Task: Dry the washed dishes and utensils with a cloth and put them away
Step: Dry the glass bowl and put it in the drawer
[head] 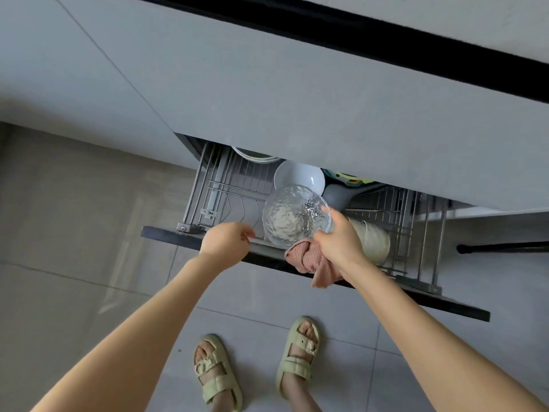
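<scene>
While right hand (338, 242) pinches glass bowl (294, 217) by its rim above the open drawer's wire rack (231, 185), pink cloth (312, 260) sits bunched in same palm; left hand (227, 240) fingers curled over drawer front (166, 233) edge

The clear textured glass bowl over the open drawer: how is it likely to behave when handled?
The clear textured glass bowl looks rigid and probably fragile; a knock on the metal wire rack could chip it. The right hand grips it at one side of its rim, so it might slip or tilt.
</scene>
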Demonstrator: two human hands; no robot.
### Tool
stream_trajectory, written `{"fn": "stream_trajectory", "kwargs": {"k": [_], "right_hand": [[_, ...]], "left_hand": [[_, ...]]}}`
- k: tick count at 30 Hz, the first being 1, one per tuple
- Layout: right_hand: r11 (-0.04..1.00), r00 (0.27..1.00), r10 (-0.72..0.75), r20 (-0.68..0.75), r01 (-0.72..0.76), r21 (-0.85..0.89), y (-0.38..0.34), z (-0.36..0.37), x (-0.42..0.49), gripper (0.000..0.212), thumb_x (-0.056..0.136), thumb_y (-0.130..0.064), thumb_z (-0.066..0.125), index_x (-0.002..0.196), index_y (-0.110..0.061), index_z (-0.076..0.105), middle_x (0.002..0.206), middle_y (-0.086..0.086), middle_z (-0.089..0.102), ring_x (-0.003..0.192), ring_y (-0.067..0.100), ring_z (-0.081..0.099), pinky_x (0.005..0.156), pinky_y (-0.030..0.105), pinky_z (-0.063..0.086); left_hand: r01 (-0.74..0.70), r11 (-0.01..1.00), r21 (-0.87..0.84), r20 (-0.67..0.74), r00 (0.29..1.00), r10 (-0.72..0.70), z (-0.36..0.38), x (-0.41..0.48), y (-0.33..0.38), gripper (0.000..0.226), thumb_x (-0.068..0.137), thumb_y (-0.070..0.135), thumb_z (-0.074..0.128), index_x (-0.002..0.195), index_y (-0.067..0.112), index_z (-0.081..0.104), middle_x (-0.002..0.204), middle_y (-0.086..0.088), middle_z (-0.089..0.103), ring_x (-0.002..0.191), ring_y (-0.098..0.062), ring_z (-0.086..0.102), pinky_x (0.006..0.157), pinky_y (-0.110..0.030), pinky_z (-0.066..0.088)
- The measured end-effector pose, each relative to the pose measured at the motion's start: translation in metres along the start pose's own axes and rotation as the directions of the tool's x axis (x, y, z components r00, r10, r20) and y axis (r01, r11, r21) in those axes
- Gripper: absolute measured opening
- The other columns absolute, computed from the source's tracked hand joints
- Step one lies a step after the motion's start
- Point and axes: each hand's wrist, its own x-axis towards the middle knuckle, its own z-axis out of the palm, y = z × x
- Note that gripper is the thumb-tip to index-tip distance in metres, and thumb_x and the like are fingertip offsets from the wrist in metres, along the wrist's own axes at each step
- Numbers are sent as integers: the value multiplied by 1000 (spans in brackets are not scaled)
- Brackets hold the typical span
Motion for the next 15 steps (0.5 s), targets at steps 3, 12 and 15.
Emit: {"fn": "stream_trajectory", "kwargs": {"k": [3, 12, 15], "right_hand": [[1000, 999, 3, 37, -3, -10, -1, 32, 15, 59, 82, -9, 55, 137, -28, 47, 129, -2, 62, 104, 20, 60, 91, 33, 47], [997, 998, 39, 55, -42, 57, -10, 106, 38, 45, 85, -13, 58, 124, -36, 55, 91, -24, 59, 93, 16, 62, 74, 31, 50], [995, 998, 53, 17, -54, 87, -13, 115, 43, 42, 83, -11, 53, 118, -34, 58, 93, -15, 66, 90, 17, 61, 71, 30, 49]], "left_hand": [[41, 999, 20, -123, 992, -39, -2, 5, -21, 37, 90, 9, 44, 119, 23, 62, 113, 1, 67, 96, -22, 61, 73, -26, 45], [-2, 1000, 3, -190, 982, 3, 5, 8, -84, 35, 90, 4, 45, 118, 15, 64, 119, -4, 64, 107, -24, 56, 86, -33, 48], [-30, 1000, 4, -260, 965, 30, 4, 12, -95, 36, 89, 3, 45, 118, 14, 63, 114, -6, 66, 102, -26, 56, 81, -31, 45]]}}
